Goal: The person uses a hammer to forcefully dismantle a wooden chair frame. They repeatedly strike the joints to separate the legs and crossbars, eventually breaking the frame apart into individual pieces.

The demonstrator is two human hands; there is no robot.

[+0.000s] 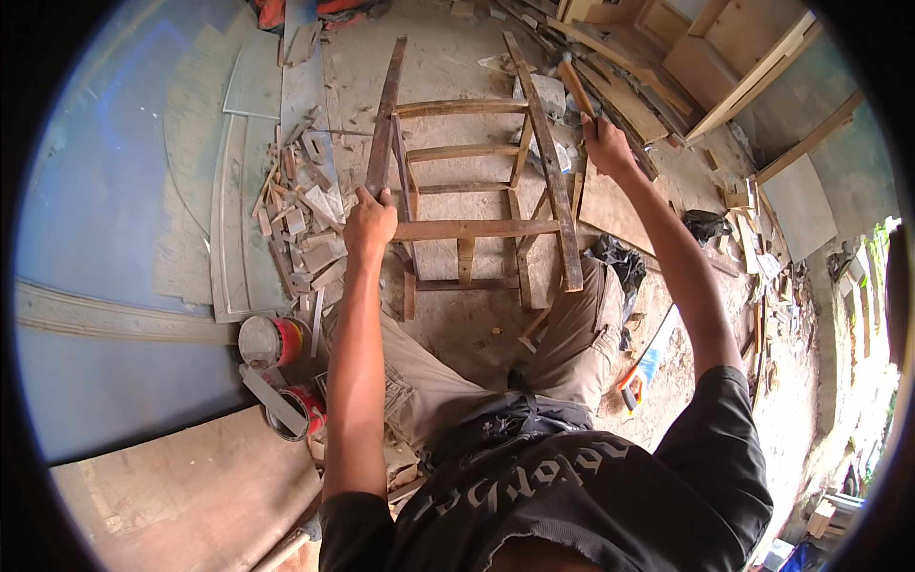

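A wooden chair frame [477,229] of dark, worn bars stands on the floor between my knees, with several crosspieces joining its sides. My left hand [370,221] is closed around the lower end of its left long bar, close to the near crosspiece. Raised to the right of the frame, my right hand [607,148] grips a hammer [576,88] by its wooden handle. The hammer's head points away from me, up over the far right side, apart from the frame.
Wood offcuts [310,229] lie heaped left of the frame. Two red cans [272,340] stand by my left leg. A handsaw [631,386] with an orange handle lies right of my leg, near black plastic [620,262]. Wooden cabinetry [715,57] stands far right.
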